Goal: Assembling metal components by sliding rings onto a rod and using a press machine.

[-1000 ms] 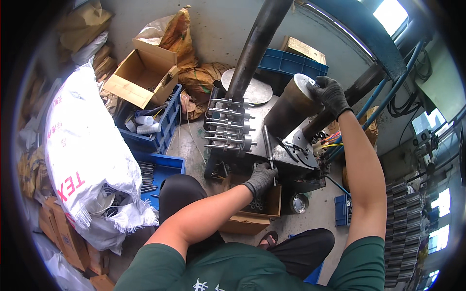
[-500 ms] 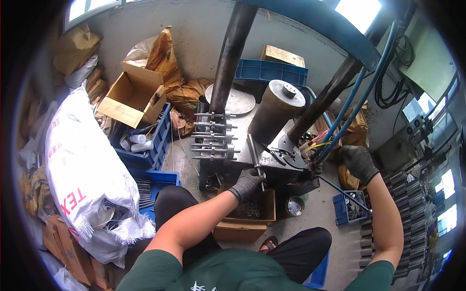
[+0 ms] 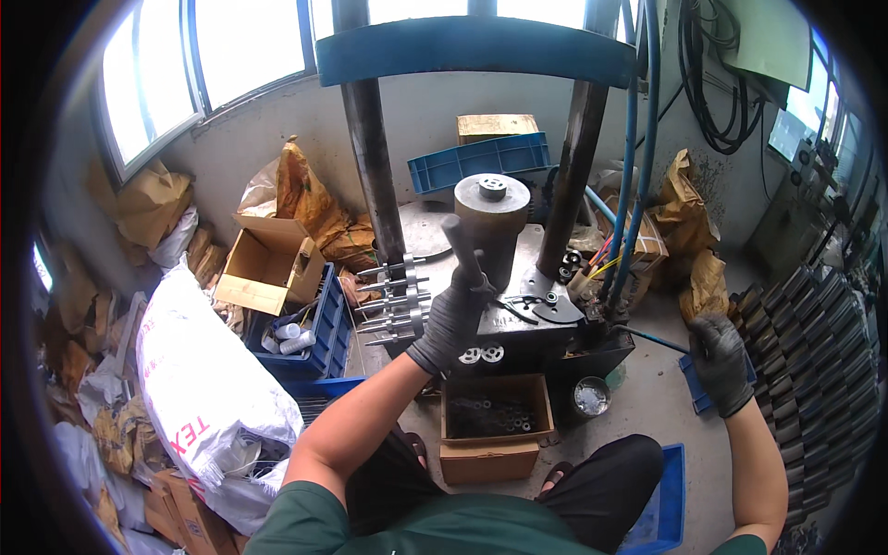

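My left hand, in a dark grey glove, is wrapped round a metal shaft and holds it tilted up before the press. Behind the shaft stands a thick metal cylinder on the press bed. My right hand, gloved too, is over a small blue bin at the right. Its fingers are curled in, and what they hold, if anything, is hidden. Several pointed metal shafts with collars stick out in a stack left of my left hand. Two round metal pieces with holes show at the bed's front.
Below the bed, a cardboard box holds small dark parts, with a metal tin beside it. Press columns and blue hoses rise around the bed. A white sack stands left; stacked metal tubes fill the right.
My left hand has lifted the shaft off the bed area and tipped it upright. My right hand has come down over the small blue bin. The view has swung to face the press squarely.
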### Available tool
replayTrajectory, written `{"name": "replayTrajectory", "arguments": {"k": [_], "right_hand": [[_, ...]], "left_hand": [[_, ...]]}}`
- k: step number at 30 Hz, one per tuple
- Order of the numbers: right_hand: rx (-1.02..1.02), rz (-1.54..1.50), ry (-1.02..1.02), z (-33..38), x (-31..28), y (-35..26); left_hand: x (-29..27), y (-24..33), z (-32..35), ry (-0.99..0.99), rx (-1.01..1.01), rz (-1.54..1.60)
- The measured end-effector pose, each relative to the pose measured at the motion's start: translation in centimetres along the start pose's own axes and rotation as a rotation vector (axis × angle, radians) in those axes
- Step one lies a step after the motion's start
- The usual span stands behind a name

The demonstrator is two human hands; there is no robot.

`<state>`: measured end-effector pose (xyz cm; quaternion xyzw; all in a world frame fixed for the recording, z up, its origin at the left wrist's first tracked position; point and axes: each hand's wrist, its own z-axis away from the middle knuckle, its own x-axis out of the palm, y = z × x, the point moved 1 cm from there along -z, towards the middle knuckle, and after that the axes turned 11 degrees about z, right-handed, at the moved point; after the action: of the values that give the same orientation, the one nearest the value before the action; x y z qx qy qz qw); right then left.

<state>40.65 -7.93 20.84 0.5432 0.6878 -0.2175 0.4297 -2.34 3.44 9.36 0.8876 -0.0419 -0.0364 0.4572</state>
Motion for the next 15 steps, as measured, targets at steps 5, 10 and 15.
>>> {"name": "replayTrajectory", "arguments": {"k": [5, 10, 15], "right_hand": [[-0.118, -0.150, 0.545, -3.2, 0.0, 1.5], [0.117, -0.307, 0.702, -9.6, 2.0, 4.1], [0.374, -0.429, 0.675, -15.3, 4.6, 6.9]], "left_hand": [[-1.3, 2.4, -10.2, 0.103, 0.154, 0.298], [-2.7, 0.8, -19.8, 0.150, 0.239, 0.345], [-2.3, -0.9, -23.4, 0.231, 0.108, 0.205]]}}
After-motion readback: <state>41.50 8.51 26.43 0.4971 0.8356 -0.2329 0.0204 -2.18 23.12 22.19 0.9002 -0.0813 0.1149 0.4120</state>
